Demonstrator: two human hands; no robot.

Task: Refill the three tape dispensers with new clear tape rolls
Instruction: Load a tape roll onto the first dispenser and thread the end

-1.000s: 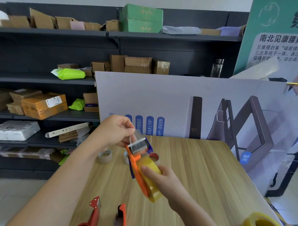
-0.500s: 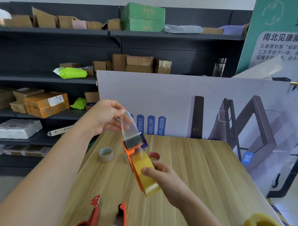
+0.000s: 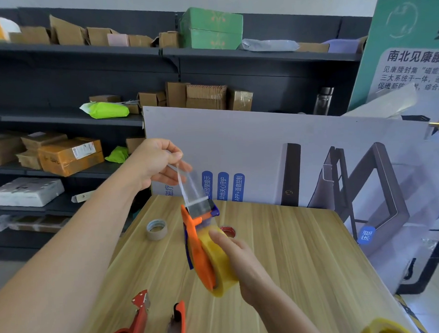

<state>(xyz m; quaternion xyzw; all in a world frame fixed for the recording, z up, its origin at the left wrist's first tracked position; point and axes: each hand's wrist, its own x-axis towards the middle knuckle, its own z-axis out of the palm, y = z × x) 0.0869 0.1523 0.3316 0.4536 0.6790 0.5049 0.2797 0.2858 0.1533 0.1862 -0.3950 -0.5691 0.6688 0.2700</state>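
Your right hand (image 3: 241,262) is curled round the yellowish clear tape roll (image 3: 223,268) sitting in the orange dispenser (image 3: 197,247). You're holding the whole thing up over the wooden table (image 3: 303,250), tilted so the cutter end points up and away from you. Your left hand (image 3: 156,163) is higher up and to the left, thumb and fingers pinching the loose end of the tape strip (image 3: 189,186). The strip runs from that pinch down into the dispenser's front end. I honestly can't tell from this angle whether it passes over or under the roller there.

On the table past the dispenser there's a grey empty core (image 3: 156,229) lying flat. A red core (image 3: 228,231) sits just behind your right fingers, partly hidden. Two more dispensers lie side by side at the near edge, a red-handled one (image 3: 136,321) and an orange one (image 3: 179,317), both cut off by the frame. A spare yellowish roll (image 3: 383,327) pokes in at the bottom right corner.
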